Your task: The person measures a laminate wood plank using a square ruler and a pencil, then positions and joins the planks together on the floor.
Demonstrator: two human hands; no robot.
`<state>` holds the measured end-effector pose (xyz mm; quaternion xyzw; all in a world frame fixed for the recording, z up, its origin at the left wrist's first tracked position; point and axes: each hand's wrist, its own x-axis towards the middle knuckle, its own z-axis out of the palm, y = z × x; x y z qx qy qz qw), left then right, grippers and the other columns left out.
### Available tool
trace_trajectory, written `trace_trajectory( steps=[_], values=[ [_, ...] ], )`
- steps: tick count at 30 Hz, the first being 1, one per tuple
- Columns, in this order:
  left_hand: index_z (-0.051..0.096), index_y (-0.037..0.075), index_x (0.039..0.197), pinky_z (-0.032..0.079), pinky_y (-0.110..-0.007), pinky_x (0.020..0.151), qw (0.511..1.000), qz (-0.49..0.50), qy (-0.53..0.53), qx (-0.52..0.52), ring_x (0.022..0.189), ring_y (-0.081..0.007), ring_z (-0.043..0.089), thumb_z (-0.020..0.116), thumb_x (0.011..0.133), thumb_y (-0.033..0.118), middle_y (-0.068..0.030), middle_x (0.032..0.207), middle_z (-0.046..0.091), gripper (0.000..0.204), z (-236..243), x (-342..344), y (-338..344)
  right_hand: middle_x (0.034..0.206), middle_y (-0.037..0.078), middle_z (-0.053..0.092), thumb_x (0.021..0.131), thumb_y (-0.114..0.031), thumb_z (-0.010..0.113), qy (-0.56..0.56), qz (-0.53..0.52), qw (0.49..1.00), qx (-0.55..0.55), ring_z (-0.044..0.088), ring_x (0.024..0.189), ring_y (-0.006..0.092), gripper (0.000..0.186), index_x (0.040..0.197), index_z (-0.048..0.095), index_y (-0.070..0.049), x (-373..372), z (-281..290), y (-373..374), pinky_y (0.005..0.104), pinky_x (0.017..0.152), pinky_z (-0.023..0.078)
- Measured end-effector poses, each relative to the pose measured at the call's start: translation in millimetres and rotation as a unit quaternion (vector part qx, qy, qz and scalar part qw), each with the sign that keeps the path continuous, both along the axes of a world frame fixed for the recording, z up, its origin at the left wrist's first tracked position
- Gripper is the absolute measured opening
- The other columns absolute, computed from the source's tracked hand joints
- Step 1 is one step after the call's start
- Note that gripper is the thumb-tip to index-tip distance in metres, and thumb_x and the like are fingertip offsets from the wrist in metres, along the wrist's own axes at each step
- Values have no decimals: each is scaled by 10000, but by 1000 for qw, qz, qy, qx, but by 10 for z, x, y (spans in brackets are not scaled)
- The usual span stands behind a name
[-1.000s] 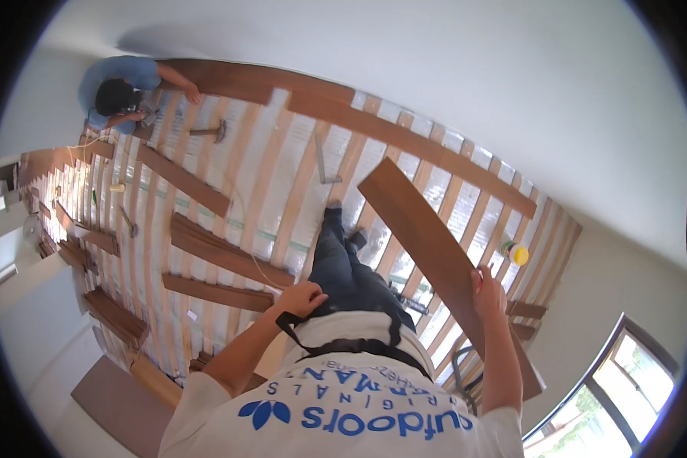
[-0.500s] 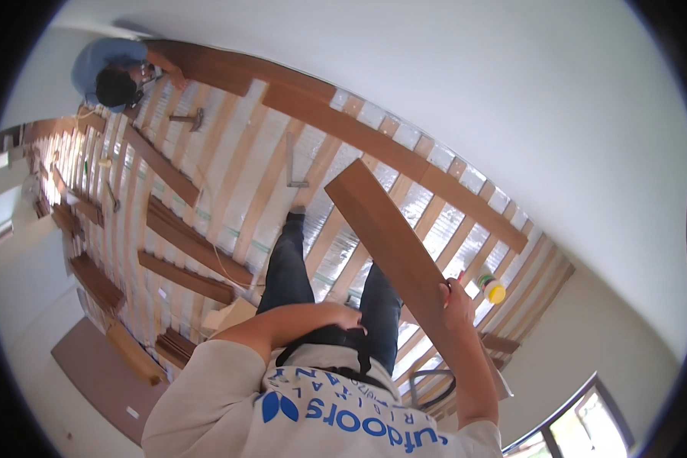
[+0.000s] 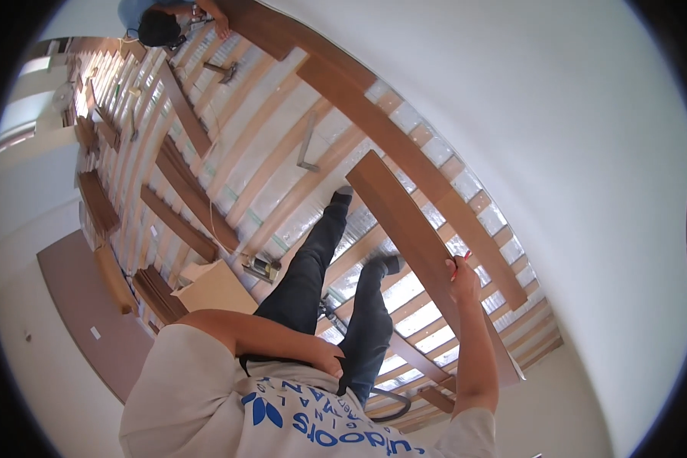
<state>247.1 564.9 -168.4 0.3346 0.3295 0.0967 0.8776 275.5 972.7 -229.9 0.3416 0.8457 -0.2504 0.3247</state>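
Observation:
My right hand (image 3: 463, 281) grips the long edge of a reddish-brown floorboard (image 3: 404, 221), with a thin red pencil-like stick (image 3: 468, 255) poking out between its fingers. The board is held slanting in front of me, its far end over the floor joists and its near end beside my right forearm. Down at my waist is my left hand (image 3: 330, 359), against the dark waistband or pouch; its fingers are mostly hidden there. Beyond the held board, a row of laid floorboards (image 3: 404, 149) runs beside the wall.
Wooden battens (image 3: 271, 164) over silvery foil cover the floor. On them lie a metal square (image 3: 308, 145), a hammer (image 3: 221, 71), a power tool (image 3: 261, 267) and loose boards (image 3: 187, 183). A cardboard box (image 3: 217, 286) stands left of my legs. A co-worker (image 3: 160, 27) crouches far left.
The view has turned and shifted, so the room appears rotated and the power tool shows. My legs have moved apart in a step. The board stays in my right hand, my left hand at my waist.

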Motion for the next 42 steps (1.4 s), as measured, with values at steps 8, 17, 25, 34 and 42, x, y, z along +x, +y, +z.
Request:
trace_trajectory(
  steps=[8,17,25,34,42],
  values=[
    [733,97,865,529,-494,767,804,255,508,174,881,-355,673,662,982,274,-135,858,683,224,-498,-1626,-331,1074,221,761,1106,-512,476,36,1,999,-23,723,961,489,393,1298,620,-201,-100,-2386,-179,590,792,572],
    [621,53,904,488,-471,773,680,316,638,-175,887,-376,598,695,952,154,-182,921,594,134,-310,-1163,-1371,1187,213,733,1108,-553,423,84,67,994,-32,723,957,485,416,1383,529,-259,-955,-4868,-485,605,779,577],
    [677,79,989,530,-454,801,745,214,621,-113,933,-366,617,753,923,196,-166,967,617,154,110,-1091,-920,1196,276,650,1010,-197,607,161,74,981,80,652,1124,503,477,1466,510,-100,-825,-4969,-512,608,912,536],
    [663,63,892,550,-483,753,746,244,608,-120,845,-392,663,676,1012,327,-163,909,678,290,524,-597,-1034,882,160,625,837,-71,693,217,92,908,-347,642,846,395,304,1139,702,-109,996,-599,-2009,511,768,526],
    [707,37,926,559,-513,821,852,221,400,-254,850,-434,696,449,1117,454,-197,913,749,525,1028,-879,-850,878,195,684,934,-108,685,-15,74,943,-326,675,833,403,256,1185,700,-59,2171,529,-2131,480,751,553]
  ],
)
